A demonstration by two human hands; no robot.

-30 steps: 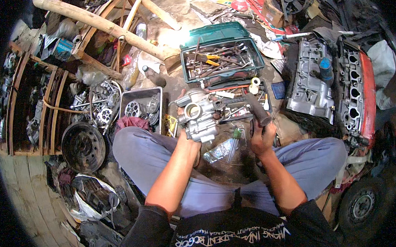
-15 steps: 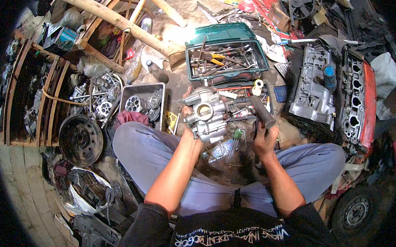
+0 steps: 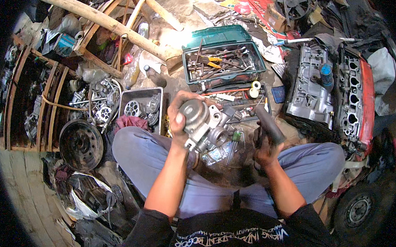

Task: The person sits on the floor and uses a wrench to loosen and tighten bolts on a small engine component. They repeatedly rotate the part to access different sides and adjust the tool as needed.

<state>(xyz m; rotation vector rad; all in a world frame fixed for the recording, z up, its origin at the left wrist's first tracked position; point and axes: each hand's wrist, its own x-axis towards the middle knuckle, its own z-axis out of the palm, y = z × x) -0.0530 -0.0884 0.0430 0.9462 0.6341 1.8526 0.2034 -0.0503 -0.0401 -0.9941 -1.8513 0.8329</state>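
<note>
My left hand (image 3: 179, 118) is closed round a grey metal throttle body (image 3: 201, 122), raised over the ground between my knees. Its round domed cover faces up beside my fingers, and a ring-shaped opening points toward the lower right. In my right hand (image 3: 267, 152) is a dark pistol-shaped tool (image 3: 270, 125) with a thick cylindrical body; my fingers wrap its grip, mostly hidden. The tool is apart from the throttle body. Below them lie a clear plastic packet (image 3: 217, 153) and a green-topped set of hex keys (image 3: 235, 141).
Ahead stands an open green toolbox (image 3: 224, 76) full of hand tools, with a tray of small tools (image 3: 261, 107) before it. A grey bin (image 3: 162, 96) of metal parts is at left, near a wheel rim (image 3: 81, 145). Engine parts (image 3: 311, 85) lie at right.
My left hand has turned the throttle body over, so its domed cover now shows instead of the open bore. The right hand's tool has shifted slightly down and right.
</note>
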